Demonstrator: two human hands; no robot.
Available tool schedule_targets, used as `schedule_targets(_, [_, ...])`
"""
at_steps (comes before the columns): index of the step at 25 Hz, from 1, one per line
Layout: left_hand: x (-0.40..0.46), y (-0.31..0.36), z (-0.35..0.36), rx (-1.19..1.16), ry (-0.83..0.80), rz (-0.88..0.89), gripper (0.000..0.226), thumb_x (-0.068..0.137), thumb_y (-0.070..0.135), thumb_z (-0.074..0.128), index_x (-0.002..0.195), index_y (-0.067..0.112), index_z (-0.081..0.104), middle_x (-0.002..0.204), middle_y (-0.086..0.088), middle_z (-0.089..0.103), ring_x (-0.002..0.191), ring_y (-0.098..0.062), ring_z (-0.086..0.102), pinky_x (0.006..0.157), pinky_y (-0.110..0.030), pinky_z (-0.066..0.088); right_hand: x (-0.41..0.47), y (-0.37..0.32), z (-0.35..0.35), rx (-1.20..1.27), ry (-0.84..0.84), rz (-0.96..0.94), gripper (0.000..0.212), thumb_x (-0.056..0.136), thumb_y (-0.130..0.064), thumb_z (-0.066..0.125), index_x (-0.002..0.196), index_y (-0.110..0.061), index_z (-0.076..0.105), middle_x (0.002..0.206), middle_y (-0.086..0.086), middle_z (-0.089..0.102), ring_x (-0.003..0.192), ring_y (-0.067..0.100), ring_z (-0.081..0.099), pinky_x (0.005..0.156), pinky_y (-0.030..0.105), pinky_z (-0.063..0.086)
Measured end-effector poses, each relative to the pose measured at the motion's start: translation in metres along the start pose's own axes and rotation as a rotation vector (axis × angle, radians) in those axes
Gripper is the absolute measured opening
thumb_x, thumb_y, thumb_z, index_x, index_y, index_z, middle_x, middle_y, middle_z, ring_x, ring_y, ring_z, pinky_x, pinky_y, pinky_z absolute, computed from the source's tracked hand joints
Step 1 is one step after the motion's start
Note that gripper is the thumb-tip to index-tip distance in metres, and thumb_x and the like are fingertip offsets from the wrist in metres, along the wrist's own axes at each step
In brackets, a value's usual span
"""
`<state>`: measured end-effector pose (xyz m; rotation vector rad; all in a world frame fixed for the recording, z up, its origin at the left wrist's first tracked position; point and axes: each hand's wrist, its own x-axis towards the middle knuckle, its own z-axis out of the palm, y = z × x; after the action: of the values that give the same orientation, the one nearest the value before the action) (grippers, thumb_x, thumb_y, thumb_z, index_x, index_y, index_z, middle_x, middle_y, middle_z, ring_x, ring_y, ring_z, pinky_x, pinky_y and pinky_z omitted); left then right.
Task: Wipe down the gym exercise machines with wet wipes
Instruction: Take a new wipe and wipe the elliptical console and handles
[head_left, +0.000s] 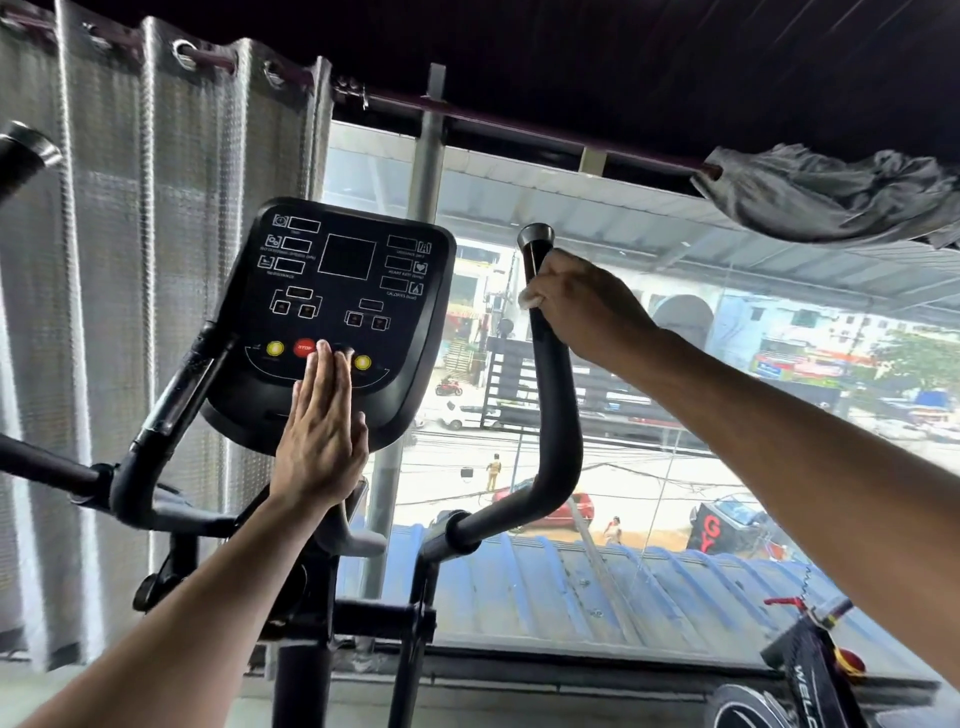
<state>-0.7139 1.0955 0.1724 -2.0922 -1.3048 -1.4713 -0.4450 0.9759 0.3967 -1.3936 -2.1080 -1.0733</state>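
A black exercise machine fills the view, with its console (337, 291) in the middle. My left hand (322, 441) lies flat with straight fingers against the console's lower edge, fingertips by the red stop button (304, 347). The right handlebar (553, 405) curves up to a capped tip. My right hand (576, 306) grips that bar just below the tip, with a white wet wipe (531, 298) wrapped between the palm and the bar. Only a small edge of the wipe shows.
The left handlebar (171, 395) rises beside the console, and another bar end (23, 150) shows at the far left. A grey curtain (130, 260) hangs at the left. A large window (675, 389) is behind the machine. A grey cloth (831, 197) hangs at the upper right.
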Motion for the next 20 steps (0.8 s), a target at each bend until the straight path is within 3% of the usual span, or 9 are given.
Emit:
schedule_targets(4, [0.0, 0.0, 0.001, -0.003, 0.0, -0.016, 0.076, 0.097, 0.022, 0.035, 0.166, 0.008, 0.006, 0.174, -0.009, -0.007, 0.161, -0.022, -0.006, 0.129, -0.053, 0.017, -0.031, -0.003, 0.008, 0.002, -0.017, -0.334, 0.014, 0.085, 0.002, 0.066, 0.09, -0.007, 0.076, 0.092, 0.004, 0.068, 0.089, 0.029, 0.057, 0.084, 0.04, 0.051])
schedule_targets(8, [-0.001, 0.0, 0.002, -0.012, 0.01, -0.015, 0.077, 0.096, 0.023, 0.035, 0.166, 0.007, 0.008, 0.174, -0.009, -0.006, 0.161, -0.021, -0.006, 0.129, -0.052, 0.015, -0.049, 0.007, -0.009, 0.176, -0.055, -0.246, 0.011, 0.096, -0.007, 0.064, 0.1, -0.004, 0.074, 0.108, 0.006, 0.063, 0.093, 0.023, 0.057, 0.085, 0.031, 0.047])
schedule_targets(12, [0.0, -0.001, 0.002, -0.009, 0.014, -0.006, 0.079, 0.093, 0.02, 0.037, 0.166, 0.007, 0.008, 0.174, -0.009, -0.006, 0.161, -0.022, -0.005, 0.129, -0.051, 0.014, -0.017, 0.013, -0.002, 0.13, -0.054, -0.061, 0.019, 0.094, 0.004, 0.06, 0.107, 0.001, 0.073, 0.111, 0.012, 0.057, 0.089, 0.021, 0.058, 0.077, 0.032, 0.045])
schedule_targets(14, [0.0, -0.002, 0.002, -0.001, 0.013, -0.014, 0.08, 0.093, 0.019, 0.038, 0.166, 0.007, 0.008, 0.174, -0.009, -0.006, 0.161, -0.022, -0.005, 0.129, -0.051, 0.014, -0.013, 0.004, 0.003, 0.032, -0.106, -0.153, 0.016, 0.086, 0.01, 0.064, 0.093, -0.001, 0.073, 0.098, 0.011, 0.059, 0.087, 0.025, 0.058, 0.077, 0.039, 0.049])
schedule_targets(16, [-0.001, -0.001, 0.001, 0.01, 0.01, -0.012, 0.081, 0.092, 0.02, 0.038, 0.166, 0.006, 0.008, 0.174, -0.009, -0.006, 0.161, -0.022, -0.006, 0.13, -0.05, 0.013, -0.024, -0.003, 0.001, -0.054, -0.193, -0.329, 0.022, 0.081, 0.011, 0.068, 0.08, -0.01, 0.07, 0.091, 0.004, 0.058, 0.084, 0.023, 0.054, 0.078, 0.038, 0.05])
schedule_targets(18, [-0.001, 0.0, 0.0, 0.017, 0.002, -0.007, 0.081, 0.092, 0.022, 0.038, 0.166, 0.007, 0.006, 0.174, -0.009, -0.007, 0.161, -0.022, -0.006, 0.13, -0.049, 0.011, -0.042, -0.003, -0.01, -0.014, -0.269, -0.404, 0.023, 0.085, 0.011, 0.066, 0.082, -0.012, 0.071, 0.094, 0.002, 0.055, 0.085, 0.021, 0.052, 0.076, 0.035, 0.049])
schedule_targets(20, [-0.001, 0.001, -0.001, 0.018, -0.007, -0.015, 0.082, 0.093, 0.023, 0.037, 0.166, 0.008, 0.004, 0.174, -0.009, -0.007, 0.161, -0.022, -0.006, 0.13, -0.05, 0.01, -0.057, 0.005, -0.019, 0.112, -0.209, -0.332, 0.019, 0.091, 0.009, 0.064, 0.095, -0.007, 0.075, 0.096, 0.006, 0.057, 0.083, 0.022, 0.057, 0.075, 0.033, 0.047])
